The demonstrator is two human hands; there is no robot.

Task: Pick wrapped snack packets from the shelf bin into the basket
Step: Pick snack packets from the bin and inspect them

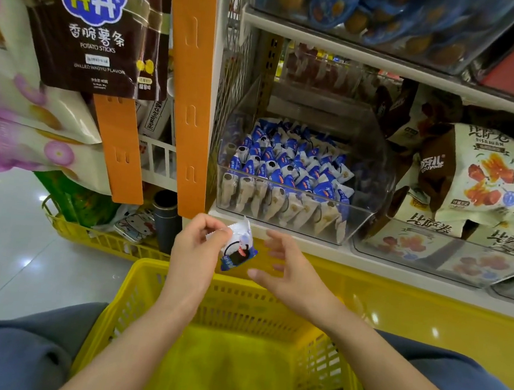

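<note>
As I looked down through the head camera, I saw the left hand (197,245) holding one snack packet (238,250) in the air above the far rim of the yellow basket (240,305), just below the front edge of the shelf. The thumb and curled fingers pinched the packet's upper white end, and the rest of it hung free.

The packet's long axis ran nearly upright with a slight tilt. Its crimped white tip pointed up toward the shelf bin (372,174), and its blue lower end pointed down and a little left toward the basket. The wrapper was white at the top and blue at the bottom, with a dark round biscuit printed on the face toward me. It looked creased where the fingers gripped it.

The right hand (292,275) hovered just beside the packet on its right. Its fingers were spread and loosely bent and held nothing, and I could see a narrow gap between the fingertips and the wrapper.

Behind the hands, the clear bin stood on the shelf with rows of matching blue-and-white packets (286,166) standing on edge inside it. To its right lay cream bags with red printed rolls (481,177). On the left, a brown potato sticks bag (99,25) hung beside an orange strip (193,96). A second yellow basket (90,237) sat on the floor below them.
</note>
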